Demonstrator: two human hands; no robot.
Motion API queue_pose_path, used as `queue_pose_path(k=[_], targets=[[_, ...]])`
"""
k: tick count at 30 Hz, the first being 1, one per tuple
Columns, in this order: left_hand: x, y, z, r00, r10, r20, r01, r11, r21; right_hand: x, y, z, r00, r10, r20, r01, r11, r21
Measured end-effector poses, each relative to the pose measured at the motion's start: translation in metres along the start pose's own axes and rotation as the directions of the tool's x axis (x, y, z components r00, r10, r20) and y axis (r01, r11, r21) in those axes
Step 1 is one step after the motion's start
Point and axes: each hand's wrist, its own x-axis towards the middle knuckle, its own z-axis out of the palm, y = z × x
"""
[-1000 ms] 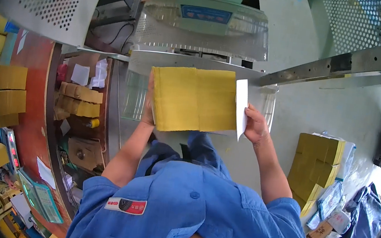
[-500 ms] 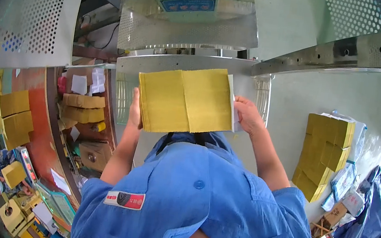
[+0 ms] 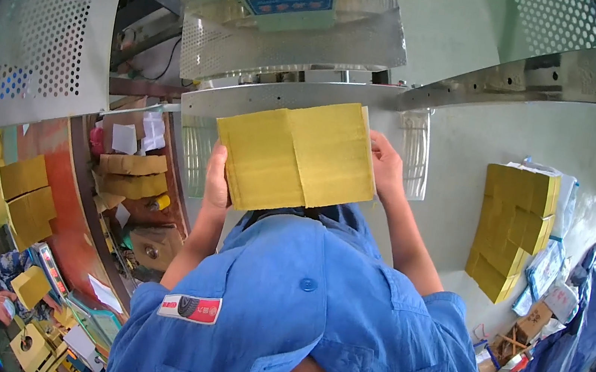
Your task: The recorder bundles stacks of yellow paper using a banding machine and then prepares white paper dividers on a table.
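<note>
A stack of yellow paper [image 3: 294, 157] is in front of my torso, above the metal tray of a machine [image 3: 249, 97]. A crease runs down the middle of its top sheet, and a thin pale edge shows at its upper right. My left hand [image 3: 217, 184] is closed on the left end, thumb along the side and the other fingers mostly hidden. At the right end, my right hand [image 3: 386, 167] grips the edge with bent fingers, their tips partly out of sight behind the paper.
Perforated metal guards [image 3: 47, 32] and a steel rail [image 3: 507, 82] surround the workspace. More yellow paper stacks [image 3: 508, 221] stand at right, beside a blue tarp [image 3: 570, 350]. A reddish bench [image 3: 69, 208] is at left; a co-worker's camouflage sleeve [image 3: 10, 270] shows at lower left.
The stack has tipped so its pale right side is now mostly covered by the yellow top. My left thumb has come closer to its side, and my right hand has shifted slightly upward.
</note>
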Motion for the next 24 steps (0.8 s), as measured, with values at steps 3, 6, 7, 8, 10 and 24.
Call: queue_pose_path(k=[3, 6, 7, 8, 10, 24], targets=[[-0.002, -0.004, 0.007, 0.992, 0.078, -0.103, -0.069, 0.994, 0.09, -0.004, -0.006, 0.003, 0.979, -0.19, -0.073, 0.177, 0.972, -0.157], [-0.008, -0.003, 0.016, 0.991, 0.039, -0.124, -0.038, 0.999, 0.013, -0.006, -0.014, 0.002, 0.939, -0.332, -0.093, 0.304, 0.924, -0.234], [-0.009, -0.003, 0.018, 0.991, 0.025, -0.131, -0.027, 1.0, -0.013, -0.006, -0.015, 0.001, 0.925, -0.367, -0.098, 0.34, 0.915, -0.217], [-0.01, -0.004, 0.02, 0.99, 0.012, -0.137, -0.018, 0.999, -0.04, -0.006, -0.015, 0.0, 0.925, -0.368, -0.094, 0.342, 0.915, -0.215], [-0.01, -0.004, 0.022, 0.991, 0.012, -0.137, -0.02, 0.998, -0.056, -0.007, -0.015, -0.004, 0.997, -0.042, 0.058, 0.04, 0.999, 0.036], [-0.008, 0.03, 0.024, 0.992, -0.062, -0.108, 0.107, 0.869, 0.484, -0.013, -0.042, -0.005, 0.992, -0.037, 0.122, 0.009, 0.974, 0.227]])
